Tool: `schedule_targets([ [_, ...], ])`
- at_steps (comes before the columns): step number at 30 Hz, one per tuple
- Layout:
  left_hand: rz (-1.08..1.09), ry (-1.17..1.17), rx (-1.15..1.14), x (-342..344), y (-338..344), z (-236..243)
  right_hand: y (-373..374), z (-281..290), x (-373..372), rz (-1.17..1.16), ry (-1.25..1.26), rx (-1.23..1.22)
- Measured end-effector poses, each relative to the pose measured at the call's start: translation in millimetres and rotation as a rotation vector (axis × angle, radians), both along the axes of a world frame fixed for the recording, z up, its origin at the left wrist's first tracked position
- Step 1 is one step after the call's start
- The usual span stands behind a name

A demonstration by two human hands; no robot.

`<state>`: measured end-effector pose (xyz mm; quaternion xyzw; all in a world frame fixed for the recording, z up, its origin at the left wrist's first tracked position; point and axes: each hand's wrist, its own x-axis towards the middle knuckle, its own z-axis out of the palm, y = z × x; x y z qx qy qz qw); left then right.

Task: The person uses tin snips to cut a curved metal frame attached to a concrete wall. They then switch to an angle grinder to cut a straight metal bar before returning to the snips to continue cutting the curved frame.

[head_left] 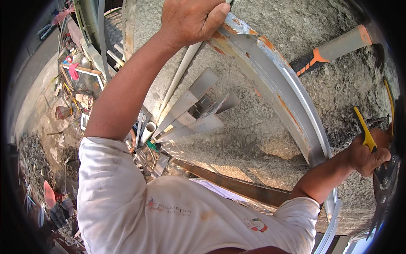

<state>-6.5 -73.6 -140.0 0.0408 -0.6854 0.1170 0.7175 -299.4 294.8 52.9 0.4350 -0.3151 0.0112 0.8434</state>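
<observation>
Gripping the upper end of a long, curved-looking, rust-streaked grey metal channel (275, 91) with the left hand (192, 21), high at the top of the view, with the forearm slanted up and rightward from a stained white sleeve (108, 169). Bending those fingers over the metal, with the thumb laid along its edge; cannot tell the exact set of the fingertips, hidden from view. Holding yellow-handled snips with dark metal blades (383, 181) far out to the right in the right hand (368, 153), fingers closed round in a fist, thumb pointing outward, handles parted. Crossing in front of the channel's lower stretch with the right forearm (323, 178). Having nearby, against rough grey concrete (253, 165), a grey-and-orange-handled tool (338, 48) right of the channel and fanned thin grey metal strips (190, 127) left of it.
</observation>
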Motion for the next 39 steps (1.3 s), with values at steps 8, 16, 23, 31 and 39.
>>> schedule_targets([
  [8, -0.006, -0.016, -0.03, -6, -9, -1, 0, -2, 14, -0.106, 0.167, -0.162],
  [16, -0.071, 0.116, -0.114, -12, -3, -3, 9, -2, 1, 0.006, 0.125, -0.142],
  [23, 0.044, 0.103, 0.071, 3, 26, -5, 17, 16, -12, -0.099, 0.238, -0.265],
  [31, -0.119, -0.036, -0.092, -12, -24, 7, 23, 12, -16, -0.196, 0.293, -0.323],
  [39, 0.028, -0.062, 0.089, 5, 18, 3, 24, 19, -19, -0.261, 0.357, -0.357],
])
